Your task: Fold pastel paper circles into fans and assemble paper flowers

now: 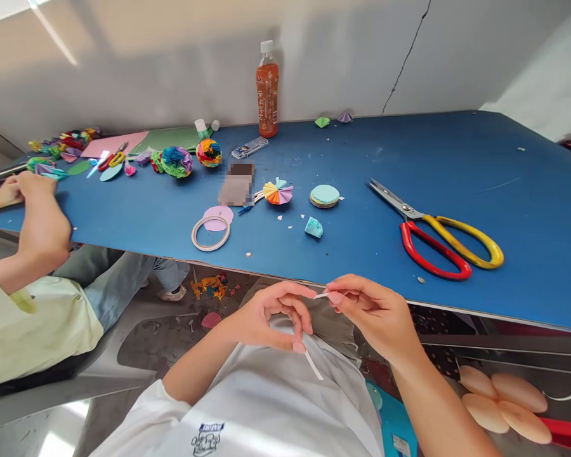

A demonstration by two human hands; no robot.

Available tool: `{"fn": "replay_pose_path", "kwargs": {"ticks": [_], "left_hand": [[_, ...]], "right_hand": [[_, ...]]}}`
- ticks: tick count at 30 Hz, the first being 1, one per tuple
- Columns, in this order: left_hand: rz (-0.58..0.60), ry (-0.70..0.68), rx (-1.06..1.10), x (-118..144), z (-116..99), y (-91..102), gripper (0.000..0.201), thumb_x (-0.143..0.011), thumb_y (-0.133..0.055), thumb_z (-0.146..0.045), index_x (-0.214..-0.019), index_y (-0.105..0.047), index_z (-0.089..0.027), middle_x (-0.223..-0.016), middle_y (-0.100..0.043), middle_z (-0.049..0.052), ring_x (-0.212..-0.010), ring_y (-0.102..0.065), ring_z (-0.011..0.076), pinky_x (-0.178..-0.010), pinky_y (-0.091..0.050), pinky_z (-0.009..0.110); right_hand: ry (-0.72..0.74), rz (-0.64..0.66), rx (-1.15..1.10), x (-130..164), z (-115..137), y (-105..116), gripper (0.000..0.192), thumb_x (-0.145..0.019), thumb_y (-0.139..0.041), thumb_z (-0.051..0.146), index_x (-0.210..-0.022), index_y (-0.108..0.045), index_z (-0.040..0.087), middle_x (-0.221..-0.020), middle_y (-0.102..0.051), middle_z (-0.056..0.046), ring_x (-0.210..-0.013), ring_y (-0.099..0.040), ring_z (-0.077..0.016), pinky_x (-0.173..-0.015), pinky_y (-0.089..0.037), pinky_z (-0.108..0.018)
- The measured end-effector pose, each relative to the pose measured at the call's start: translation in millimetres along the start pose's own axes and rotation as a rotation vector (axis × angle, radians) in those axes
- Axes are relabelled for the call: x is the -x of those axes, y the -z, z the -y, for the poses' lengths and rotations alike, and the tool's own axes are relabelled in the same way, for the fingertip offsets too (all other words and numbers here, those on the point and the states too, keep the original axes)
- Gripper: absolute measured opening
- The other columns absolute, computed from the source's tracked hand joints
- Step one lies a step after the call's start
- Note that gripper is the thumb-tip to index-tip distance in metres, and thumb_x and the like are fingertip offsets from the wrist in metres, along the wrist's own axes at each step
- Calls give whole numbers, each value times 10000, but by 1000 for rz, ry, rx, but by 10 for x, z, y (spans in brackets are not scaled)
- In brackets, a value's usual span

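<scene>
Two hands meet just below the near edge of the blue table (457, 152): the left hand (266, 317) and the right hand (368, 314) pinch a thin white strip (314, 365) between them. The right thumb and forefinger nip its upper end, while the left fingers curl round the part that trails down over the person's white shirt (276, 406). That shirt bears a small dark printed logo near the bottom of the view, too small to read.

On the table, well apart from the hands, lie big scissors (438, 231) with one red and one yellow handle, blades shut. Left of them sit a stack of paper circles (324, 195), a small folded teal piece (313, 227), a multicoloured paper fan (278, 192) and a tape ring (211, 232). By the wall stands a tea bottle (267, 89) whose label carries vertical writing I cannot make out. At the far left another person's arm (38, 235), in a pale yellow sleeve, rests on the table.
</scene>
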State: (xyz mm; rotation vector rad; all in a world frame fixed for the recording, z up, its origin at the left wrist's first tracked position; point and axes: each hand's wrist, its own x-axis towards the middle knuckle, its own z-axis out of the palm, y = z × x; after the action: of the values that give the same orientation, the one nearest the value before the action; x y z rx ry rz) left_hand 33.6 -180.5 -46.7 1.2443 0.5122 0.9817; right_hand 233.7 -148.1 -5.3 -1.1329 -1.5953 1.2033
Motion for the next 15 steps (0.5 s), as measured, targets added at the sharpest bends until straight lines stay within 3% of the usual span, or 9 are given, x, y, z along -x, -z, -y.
{"fn": "replay_pose_path", "kwargs": {"ticks": [5,10,15], "left_hand": [[-5,8,-34,-25,-13,-28,662,-628,-854,-243,-1214,-548,-200,-809,-684,35,-657,-638,112,-688,-528,262],[-62,-3,-43,-34,-81,-46,727,-669,-829,-269,-1318,-503,-231,-828,-680,29,-701,-637,117,-709,-526,264],[-131,9,-231,40,-230,-41,552,-775,-743,-302,-1286,-559,-210,-844,-691,49,-735,-625,119,-775,-521,284]], "right_hand": [[93,13,71,-3,-42,44,281,-767,-689,516,-740,-714,238,-729,-675,-36,-577,-579,-129,-526,-504,-238],[139,21,171,13,11,64,219,-823,-652,443,-733,-695,248,-751,-679,-32,-604,-593,-134,-510,-485,-219],[120,42,240,11,75,18,229,-840,-625,444,-726,-685,254,-757,-668,-37,-596,-568,-134,-428,-444,-197]]}}
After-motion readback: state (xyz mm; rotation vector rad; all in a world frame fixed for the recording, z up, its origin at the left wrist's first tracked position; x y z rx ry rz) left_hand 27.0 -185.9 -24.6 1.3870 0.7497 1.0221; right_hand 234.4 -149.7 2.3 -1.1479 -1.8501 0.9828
